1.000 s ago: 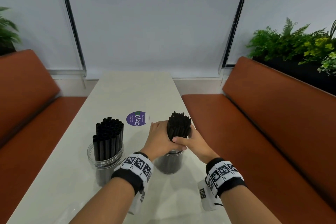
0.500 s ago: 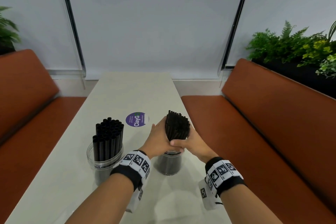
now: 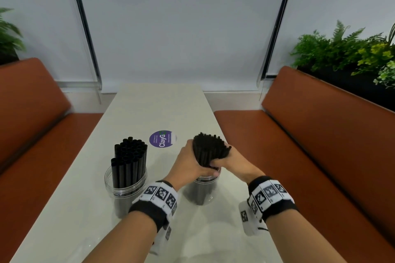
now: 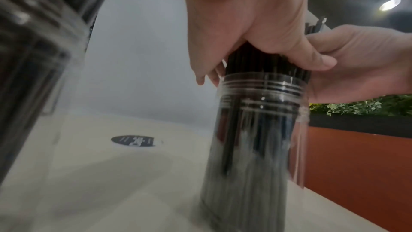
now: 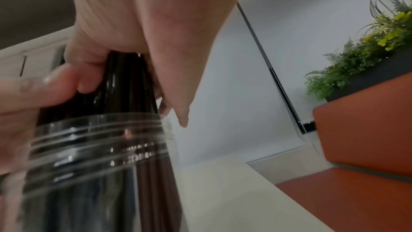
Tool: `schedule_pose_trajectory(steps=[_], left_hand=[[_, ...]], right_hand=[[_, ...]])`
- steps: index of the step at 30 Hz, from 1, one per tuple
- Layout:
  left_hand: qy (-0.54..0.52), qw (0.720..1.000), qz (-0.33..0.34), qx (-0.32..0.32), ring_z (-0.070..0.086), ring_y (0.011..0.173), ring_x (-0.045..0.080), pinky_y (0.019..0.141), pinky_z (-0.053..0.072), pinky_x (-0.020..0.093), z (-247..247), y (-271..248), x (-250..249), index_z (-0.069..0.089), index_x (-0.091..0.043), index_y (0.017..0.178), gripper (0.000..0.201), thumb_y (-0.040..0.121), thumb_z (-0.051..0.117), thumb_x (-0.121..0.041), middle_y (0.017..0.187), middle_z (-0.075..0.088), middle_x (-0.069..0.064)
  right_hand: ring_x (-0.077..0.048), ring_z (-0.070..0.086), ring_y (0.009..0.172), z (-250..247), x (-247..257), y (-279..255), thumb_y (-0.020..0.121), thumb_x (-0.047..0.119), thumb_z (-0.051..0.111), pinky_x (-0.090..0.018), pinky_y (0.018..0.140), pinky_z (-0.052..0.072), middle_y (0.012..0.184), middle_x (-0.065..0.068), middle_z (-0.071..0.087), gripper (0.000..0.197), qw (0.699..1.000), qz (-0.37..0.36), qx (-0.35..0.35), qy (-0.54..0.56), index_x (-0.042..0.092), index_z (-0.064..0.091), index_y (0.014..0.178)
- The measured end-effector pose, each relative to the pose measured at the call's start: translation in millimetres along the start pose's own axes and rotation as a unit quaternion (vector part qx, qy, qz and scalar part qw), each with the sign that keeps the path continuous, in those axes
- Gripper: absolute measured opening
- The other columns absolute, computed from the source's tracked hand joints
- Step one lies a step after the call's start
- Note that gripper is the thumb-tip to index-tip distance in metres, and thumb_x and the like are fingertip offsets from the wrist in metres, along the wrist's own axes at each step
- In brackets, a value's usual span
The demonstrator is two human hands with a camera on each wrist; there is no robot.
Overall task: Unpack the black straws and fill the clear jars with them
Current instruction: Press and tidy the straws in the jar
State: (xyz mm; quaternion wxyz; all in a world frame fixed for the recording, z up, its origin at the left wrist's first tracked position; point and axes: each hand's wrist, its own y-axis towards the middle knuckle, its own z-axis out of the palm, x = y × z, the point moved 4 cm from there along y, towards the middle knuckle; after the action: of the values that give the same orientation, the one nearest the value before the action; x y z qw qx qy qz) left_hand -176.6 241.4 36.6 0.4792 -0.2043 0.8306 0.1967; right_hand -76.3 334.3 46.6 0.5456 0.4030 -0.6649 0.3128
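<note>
A pale table (image 3: 154, 104) is flanked by orange benches (image 3: 316, 134) on both sides. A round purple sticker (image 3: 162, 139) is stuck on the table's middle. Green plants (image 3: 346, 47) are seen behind the table's right-side bench.

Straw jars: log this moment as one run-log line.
left hand: grips thin straw bundle | right hand: grips same bundle | bundle: standing in right jar | left jar: holds wide straws

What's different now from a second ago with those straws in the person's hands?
The thin black straws, gripped by the left hand and right hand, now fan and lean more to the right above the right jar, with the right fingers reaching higher up the bundle. Both hands have kept their hold. The left jar of thick straws and purple sticker are unchanged.
</note>
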Motion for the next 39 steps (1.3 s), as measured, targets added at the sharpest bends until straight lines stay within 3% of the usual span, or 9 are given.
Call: schedule_pose_trajectory(steps=[3, 7, 11, 14, 23, 28, 32, 36, 39], left_hand=[[-0.006, 0.999, -0.016, 0.037, 0.048, 0.12, 0.015, 0.102, 0.043, 0.039, 5.2, -4.1, 8.9, 0.029, -0.029, 0.128, 0.11, 0.036, 0.089, -0.04, 0.12, 0.051, -0.011], [0.026, 0.999, 0.006, 0.027, 0.044, 0.107, 0.009, 0.11, 0.034, 0.045, 6.9, -3.2, -1.4, 0.033, -0.026, 0.129, 0.098, 0.048, 0.086, -0.036, 0.103, 0.046, -0.022], [0.058, 0.998, 0.027, -0.017, 0.048, 0.11, 0.016, 0.116, 0.018, 0.046, 2.8, -4.2, -18.6, 0.044, -0.021, 0.123, 0.069, 0.065, 0.079, -0.027, 0.111, 0.052, -0.004], [0.05, 0.998, 0.023, -0.033, 0.049, 0.114, 0.017, 0.117, 0.016, 0.045, 1.4, -3.1, -18.8, 0.044, -0.017, 0.124, 0.072, 0.063, 0.079, -0.028, 0.105, 0.053, -0.009], [0.013, 1.0, 0.012, -0.001, 0.045, 0.086, -0.001, 0.107, 0.034, 0.049, 7.8, -8.3, -4.7, 0.045, -0.021, 0.119, 0.073, 0.057, 0.083, -0.029, 0.091, 0.051, -0.021], [0.008, 1.0, 0.015, 0.004, 0.047, 0.097, 0.006, 0.109, 0.034, 0.044, 4.2, -11.6, -2.4, 0.043, -0.027, 0.125, 0.084, 0.053, 0.086, -0.036, 0.1, 0.052, -0.019], [0.007, 1.0, 0.013, 0.012, 0.042, 0.113, 0.014, 0.103, 0.033, 0.033, -0.8, -12.2, 1.2, 0.035, -0.029, 0.132, 0.097, 0.051, 0.088, -0.035, 0.113, 0.048, -0.016], [-0.02, 0.999, -0.013, 0.027, 0.045, 0.124, 0.018, 0.106, 0.037, 0.038, -2.4, -6.1, 6.2, 0.031, -0.032, 0.134, 0.11, 0.039, 0.087, -0.044, 0.125, 0.051, -0.011], [-0.032, 0.999, -0.003, 0.035, 0.048, 0.118, 0.011, 0.097, 0.037, 0.023, -5.3, -2.0, 4.0, 0.033, -0.025, 0.134, 0.102, 0.049, 0.09, -0.024, 0.118, 0.048, -0.014]], right_hand=[[-0.013, 0.055, 0.121, -1.0, -12.4, -6.5, 0.077, 0.017, 0.072, -0.03, 0.106, 0.043, 0.131, -0.008, 0.058, 0.064, 0.996, -0.025, -0.021, 0.088, 0.015, 0.043, 0.135], [0.006, 0.054, 0.114, 10.7, -13.1, -12.4, 0.043, 0.067, 0.079, -0.012, 0.089, 0.047, 0.129, 0.009, 0.052, 0.117, 0.988, -0.052, -0.05, 0.14, 0.023, 0.03, 0.14], [-0.015, 0.057, 0.117, 15.1, -10.4, -3.0, 0.054, 0.027, 0.086, -0.025, 0.091, 0.051, 0.121, 0.001, 0.06, 0.089, 0.988, -0.045, -0.102, 0.103, 0.018, 0.043, 0.131], [-0.022, 0.062, 0.11, 11.9, -11.0, 2.2, 0.07, 0.007, 0.078, -0.037, 0.092, 0.053, 0.115, -0.007, 0.065, 0.058, 0.982, -0.027, -0.15, 0.111, 0.012, 0.053, 0.123], [-0.009, 0.068, 0.088, 13.2, -24.6, 0.1, 0.082, 0.005, 0.068, -0.018, 0.065, 0.055, 0.102, -0.004, 0.068, 0.041, 0.988, 0.024, -0.101, 0.11, 0.007, 0.055, 0.121], [-0.027, 0.06, 0.116, 9.6, -24.8, -3.5, 0.064, 0.028, 0.08, -0.041, 0.099, 0.048, 0.124, -0.016, 0.062, 0.07, 0.993, 0.02, -0.072, 0.096, 0.01, 0.052, 0.126], [-0.023, 0.053, 0.123, 4.4, -24.6, -8.9, 0.057, 0.032, 0.081, -0.042, 0.106, 0.042, 0.13, -0.013, 0.057, 0.081, 0.995, 0.005, -0.062, 0.084, 0.017, 0.047, 0.129], [-0.017, 0.05, 0.125, 0.9, -26.2, -11.0, 0.053, 0.031, 0.082, -0.041, 0.109, 0.039, 0.131, -0.007, 0.056, 0.088, 0.995, 0.003, -0.057, 0.08, 0.016, 0.045, 0.131], [-0.015, 0.048, 0.127, 0.3, -26.4, -11.5, 0.053, 0.03, 0.082, -0.04, 0.111, 0.036, 0.132, -0.005, 0.055, 0.091, 0.996, 0.002, -0.055, 0.074, 0.016, 0.043, 0.134]])
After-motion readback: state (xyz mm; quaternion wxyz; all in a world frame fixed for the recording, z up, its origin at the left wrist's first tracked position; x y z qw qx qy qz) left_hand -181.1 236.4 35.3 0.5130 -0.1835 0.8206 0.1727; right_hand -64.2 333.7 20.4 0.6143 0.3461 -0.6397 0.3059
